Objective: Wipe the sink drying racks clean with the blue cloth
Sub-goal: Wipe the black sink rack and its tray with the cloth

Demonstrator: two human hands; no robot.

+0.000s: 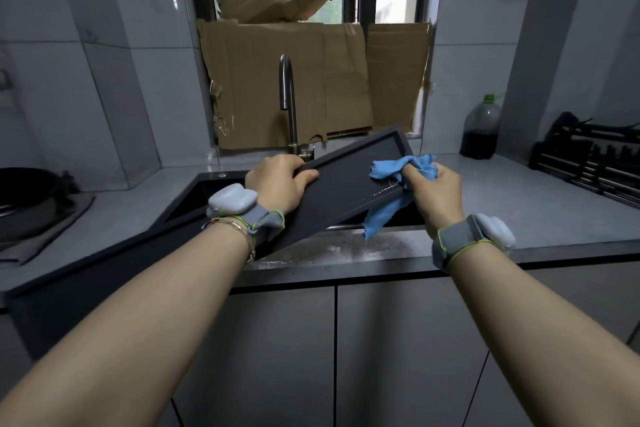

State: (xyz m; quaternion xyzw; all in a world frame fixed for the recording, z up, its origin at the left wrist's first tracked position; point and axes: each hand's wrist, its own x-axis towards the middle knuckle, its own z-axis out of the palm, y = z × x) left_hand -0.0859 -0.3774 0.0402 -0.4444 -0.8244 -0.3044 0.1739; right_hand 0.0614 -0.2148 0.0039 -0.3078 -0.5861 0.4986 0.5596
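A dark rectangular drying rack (349,184) is held tilted above the black sink (194,198), its far end raised toward the window. My left hand (277,185) grips its left long edge, thumb on top. My right hand (434,189) clutches the blue cloth (401,166) and presses it against the rack's right edge; part of the cloth hangs down below the rack toward the sink's front rim.
A grey tap (289,97) rises behind the rack. Cardboard (284,87) covers the window. A dark-liquid bottle (481,128) and a black dish rack (588,156) stand on the right counter. A pan (24,194) sits on the stove at left.
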